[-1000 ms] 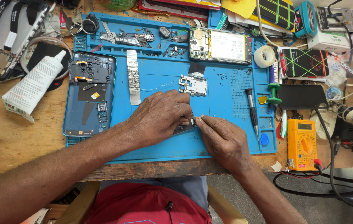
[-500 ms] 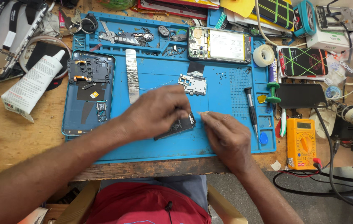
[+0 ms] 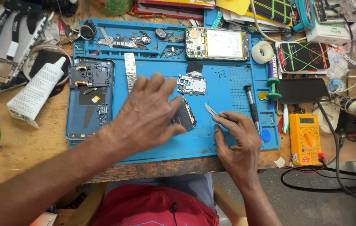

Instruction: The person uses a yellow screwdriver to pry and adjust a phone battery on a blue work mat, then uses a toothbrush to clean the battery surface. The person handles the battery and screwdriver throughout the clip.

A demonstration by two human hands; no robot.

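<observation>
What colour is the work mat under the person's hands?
Blue: the work mat shows best in the head view, its only view.

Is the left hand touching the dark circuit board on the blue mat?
Touching. In the head view the left hand lies spread over the dark circuit board, fingers covering its left part on the blue mat.

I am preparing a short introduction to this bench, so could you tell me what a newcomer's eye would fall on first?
The blue repair mat fills the middle of the wooden bench. On it the left hand lies spread over a dark circuit board, and the right hand beside it holds a thin metal blade. An opened phone lies at the mat's far edge, and an orange multimeter sits just off the mat to the right.
</observation>
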